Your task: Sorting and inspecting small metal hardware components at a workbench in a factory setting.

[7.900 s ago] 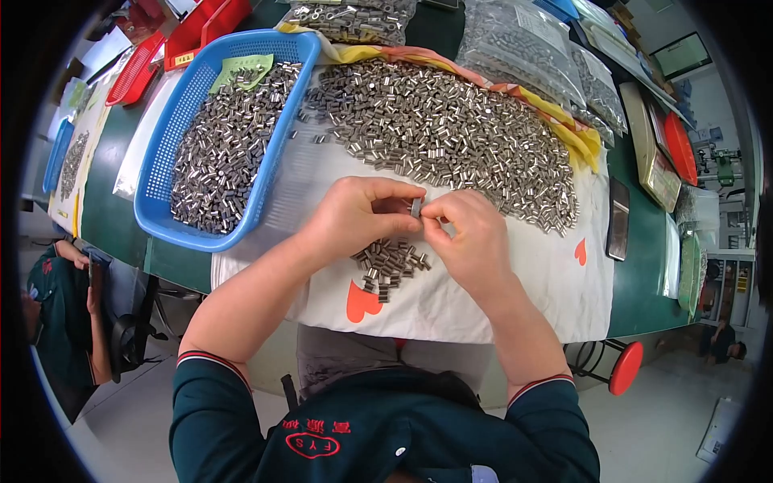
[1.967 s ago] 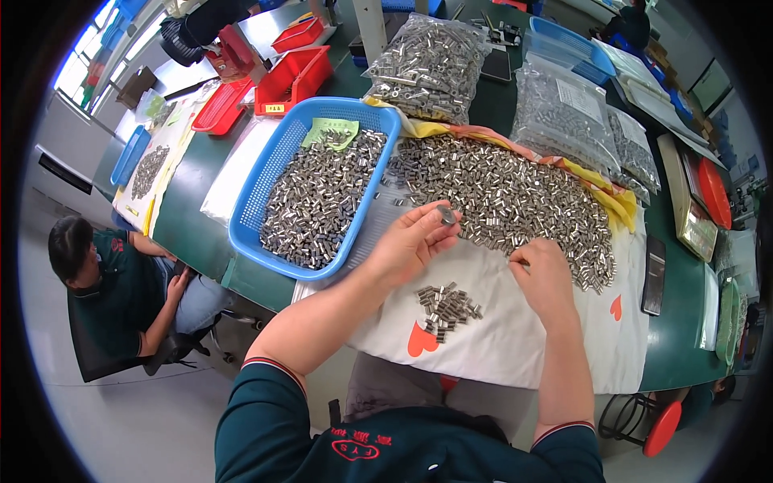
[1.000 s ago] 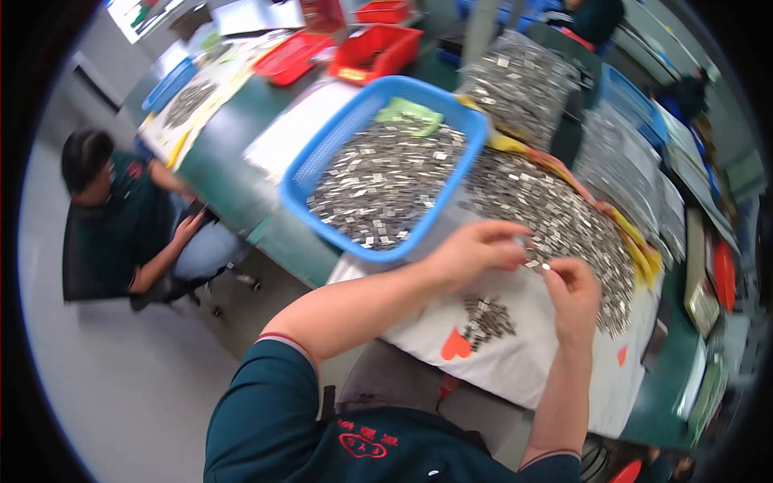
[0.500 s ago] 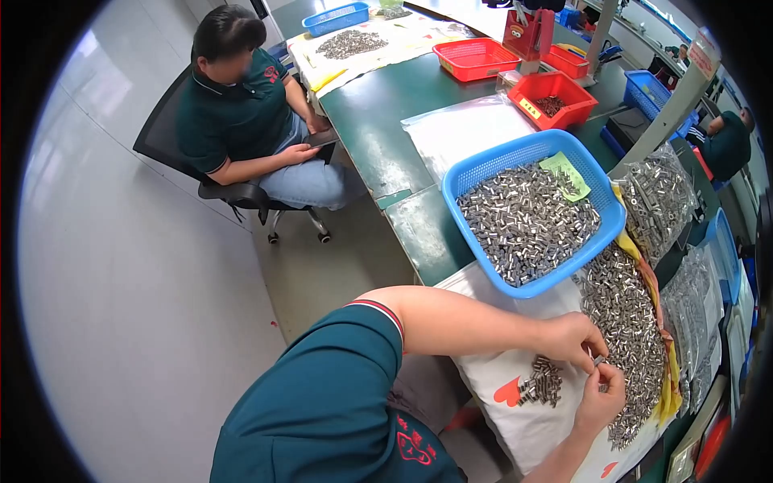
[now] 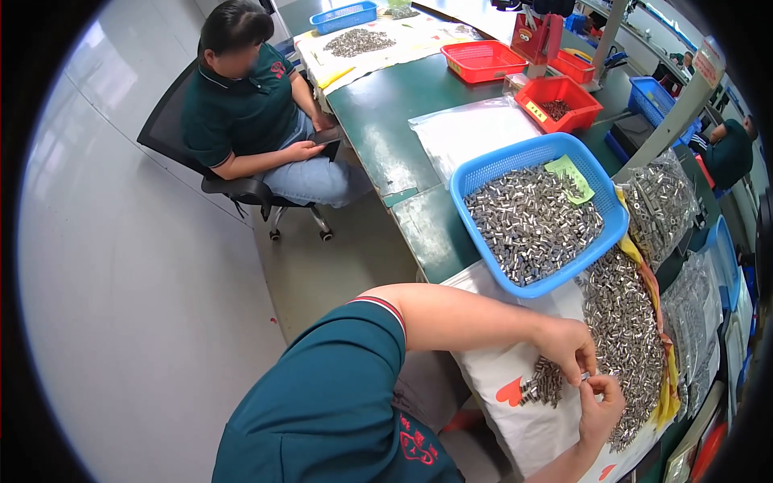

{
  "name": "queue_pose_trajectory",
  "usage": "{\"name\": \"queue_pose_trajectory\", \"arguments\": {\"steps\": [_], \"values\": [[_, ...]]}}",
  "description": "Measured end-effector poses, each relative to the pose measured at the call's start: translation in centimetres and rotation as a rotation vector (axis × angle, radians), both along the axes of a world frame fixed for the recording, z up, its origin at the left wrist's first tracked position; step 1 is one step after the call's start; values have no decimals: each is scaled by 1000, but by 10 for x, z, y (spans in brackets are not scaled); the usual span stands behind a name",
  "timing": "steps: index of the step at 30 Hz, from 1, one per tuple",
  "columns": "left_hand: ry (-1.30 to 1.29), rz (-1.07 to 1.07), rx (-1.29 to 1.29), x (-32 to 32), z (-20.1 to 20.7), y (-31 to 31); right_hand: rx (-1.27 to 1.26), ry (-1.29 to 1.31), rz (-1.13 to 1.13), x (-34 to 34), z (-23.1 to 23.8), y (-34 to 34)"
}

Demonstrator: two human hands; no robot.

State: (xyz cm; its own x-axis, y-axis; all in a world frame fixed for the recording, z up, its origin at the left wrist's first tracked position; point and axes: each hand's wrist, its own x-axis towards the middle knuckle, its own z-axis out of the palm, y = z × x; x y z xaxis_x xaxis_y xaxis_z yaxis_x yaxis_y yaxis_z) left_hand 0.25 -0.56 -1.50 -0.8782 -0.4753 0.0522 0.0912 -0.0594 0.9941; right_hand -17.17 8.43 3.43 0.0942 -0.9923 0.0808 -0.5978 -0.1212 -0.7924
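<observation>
Near the left hand (image 5: 566, 346), metal-piece pile (image 5: 624, 342), blue basket (image 5: 499, 158), red bin (image 5: 574, 121) behind

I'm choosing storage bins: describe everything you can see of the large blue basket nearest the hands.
The blue basket looks like plastic: rounded corners, a smooth rim, walls pierced with small holes. It stands upright, its underside hidden, beside a pile of small metal pieces. Similar silvery cylinders cover its floor; a pale green slip lies in one corner. Neither left hand nor right hand touches it.
</observation>
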Motion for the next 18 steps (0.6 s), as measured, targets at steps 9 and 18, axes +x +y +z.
{"name": "queue_pose_trajectory", "arguments": {"steps": [9,18], "values": [[-42,-73,-232,7,16,9,28,416,-178,-17,-12,-15],[51,7,-200,5,17,8,7,562,-254,-18,-11,-10]]}}
